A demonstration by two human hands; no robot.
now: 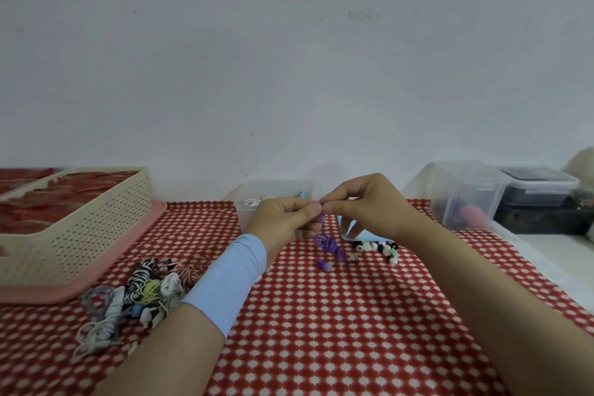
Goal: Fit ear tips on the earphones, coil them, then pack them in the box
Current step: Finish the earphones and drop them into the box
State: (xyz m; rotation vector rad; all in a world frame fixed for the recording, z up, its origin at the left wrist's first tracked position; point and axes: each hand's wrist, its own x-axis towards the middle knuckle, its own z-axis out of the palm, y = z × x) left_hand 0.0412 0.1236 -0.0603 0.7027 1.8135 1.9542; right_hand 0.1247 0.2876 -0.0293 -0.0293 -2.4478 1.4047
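Purple earphones [328,246] hang in a loose tangle from my two hands, above the red patterned cloth. My left hand [284,222] pinches the upper end of the purple cable. My right hand [363,207] meets it fingertip to fingertip at the same earbud; whether an ear tip is between the fingers is hidden. The other purple earbud dangles low near the cloth. Loose ear tips [382,249] in black, white and green lie just right of the cable. A clear box [273,193] with earphones inside stands behind my left hand.
A pile of tangled earphones [141,292] lies at the left. A cream basket [80,225] on a pink tray [135,241] stands far left. Clear lidded containers [466,193] and a dark one [540,186] stand at the right by the wall.
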